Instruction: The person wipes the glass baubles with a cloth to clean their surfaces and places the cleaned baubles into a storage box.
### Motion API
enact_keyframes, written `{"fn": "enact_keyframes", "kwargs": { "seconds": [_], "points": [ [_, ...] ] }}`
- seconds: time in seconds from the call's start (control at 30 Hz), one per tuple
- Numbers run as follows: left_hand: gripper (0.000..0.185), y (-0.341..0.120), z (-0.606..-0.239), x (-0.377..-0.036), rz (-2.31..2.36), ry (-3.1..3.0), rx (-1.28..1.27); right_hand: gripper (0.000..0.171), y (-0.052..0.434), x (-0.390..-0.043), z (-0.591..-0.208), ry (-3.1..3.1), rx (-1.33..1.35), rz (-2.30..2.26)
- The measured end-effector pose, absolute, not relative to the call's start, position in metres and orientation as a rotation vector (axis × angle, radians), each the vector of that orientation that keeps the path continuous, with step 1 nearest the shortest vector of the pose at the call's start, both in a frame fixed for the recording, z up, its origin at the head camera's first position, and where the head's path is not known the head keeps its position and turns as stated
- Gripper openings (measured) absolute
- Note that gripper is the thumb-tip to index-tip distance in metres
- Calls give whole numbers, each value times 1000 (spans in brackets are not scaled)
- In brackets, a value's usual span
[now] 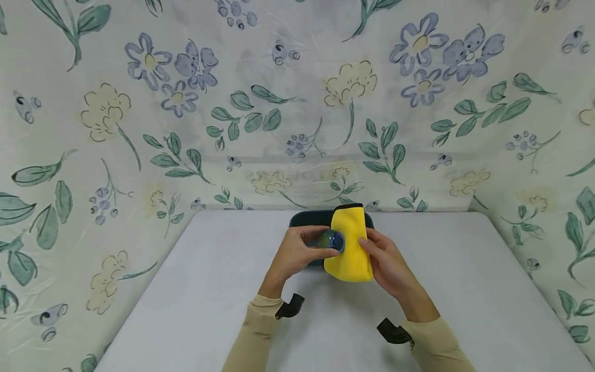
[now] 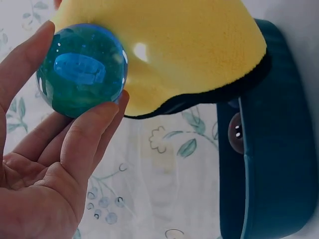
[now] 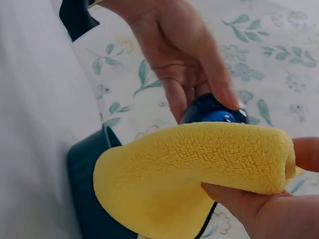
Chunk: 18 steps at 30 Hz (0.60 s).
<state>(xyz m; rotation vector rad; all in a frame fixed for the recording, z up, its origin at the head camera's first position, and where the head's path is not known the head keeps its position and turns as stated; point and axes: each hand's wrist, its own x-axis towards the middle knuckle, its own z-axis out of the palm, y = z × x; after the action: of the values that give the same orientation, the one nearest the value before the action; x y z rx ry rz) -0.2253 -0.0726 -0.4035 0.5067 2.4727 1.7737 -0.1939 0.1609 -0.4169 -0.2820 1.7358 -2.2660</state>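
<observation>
My left hand point(image 1: 302, 253) holds a clear blue glass ball point(image 1: 331, 241) between thumb and fingers; the left wrist view shows the ball point(image 2: 82, 69) pinched at its sides. My right hand point(image 1: 383, 258) grips a folded yellow cloth point(image 1: 350, 243) with a dark edge, pressed against the ball's right side. In the right wrist view the cloth point(image 3: 189, 174) drapes over my fingers with the ball point(image 3: 212, 110) just behind it. Both are held above a dark teal tray point(image 1: 302, 219) on the white table. A small clear ball point(image 2: 236, 132) sits in the tray point(image 2: 274, 164).
The white table point(image 1: 186, 289) reaches to a flowered fabric backdrop point(image 1: 279, 103) that closes in the back and both sides. Black wrist straps point(image 1: 290, 306) show on both beige sleeves.
</observation>
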Motion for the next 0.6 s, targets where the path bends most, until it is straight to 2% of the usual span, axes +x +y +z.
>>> {"fn": "enact_keyframes", "kwargs": {
  "seconds": [0.17, 0.6],
  "points": [
    [55, -70, -404, -224, 1775, 2476, 482, 58, 154, -193, -419, 1829, -270, -2195],
    [60, -57, -408, -219, 1675, 2518, 488, 47, 153, -190, -418, 2059, -215, -2182]
  ]
}}
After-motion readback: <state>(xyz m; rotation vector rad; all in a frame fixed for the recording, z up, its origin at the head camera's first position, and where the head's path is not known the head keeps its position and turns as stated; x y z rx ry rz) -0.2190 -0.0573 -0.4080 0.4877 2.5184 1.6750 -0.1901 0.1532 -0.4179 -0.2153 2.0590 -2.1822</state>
